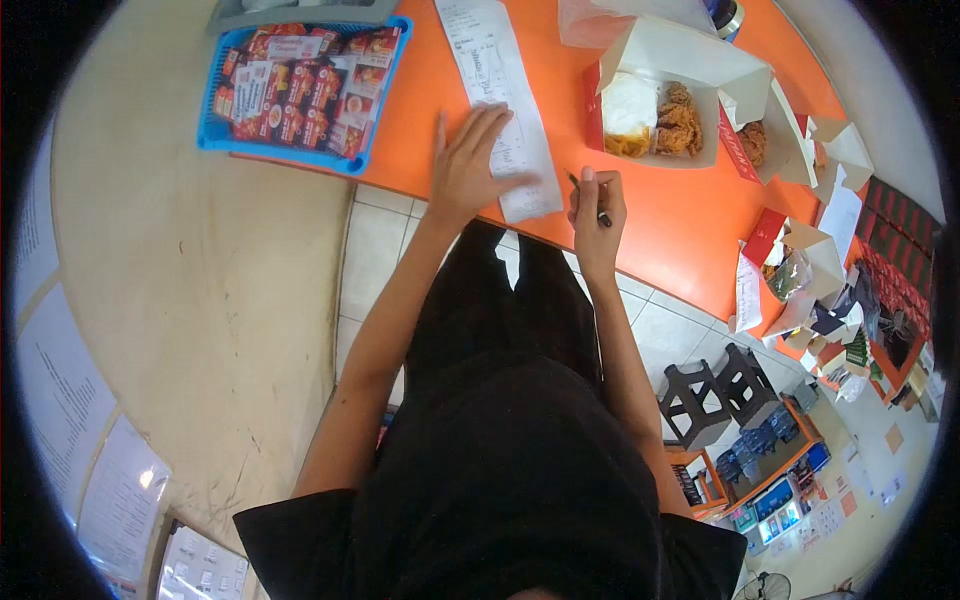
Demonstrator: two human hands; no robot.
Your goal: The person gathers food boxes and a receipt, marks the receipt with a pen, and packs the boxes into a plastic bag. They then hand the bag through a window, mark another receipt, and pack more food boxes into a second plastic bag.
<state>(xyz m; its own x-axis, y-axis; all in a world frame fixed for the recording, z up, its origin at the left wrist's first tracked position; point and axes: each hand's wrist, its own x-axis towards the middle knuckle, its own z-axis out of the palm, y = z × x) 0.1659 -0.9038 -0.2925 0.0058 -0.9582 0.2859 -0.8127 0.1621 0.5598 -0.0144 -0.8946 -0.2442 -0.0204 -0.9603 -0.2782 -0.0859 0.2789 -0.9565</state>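
A long printed receipt (532, 130) lies on the orange table (420, 90) and reaches its front edge. My left hand (466, 165) rests flat on the receipt with its fingers stretched out. Just right of the paper, my right hand (598, 215) is closed around a dark pen (604, 219). To the right of that hand stands an open red-and-white food box (640, 155) with a piece of fried chicken (680, 125) and a white wrapped item (628, 100) inside.
A blue basket (365, 155) of red sachets and coupons sits at the table's left end. More open boxes (765, 150) with chicken line the right side. Dark stools (695, 405) stand on the tiled floor. A wall (230, 300) borders the left.
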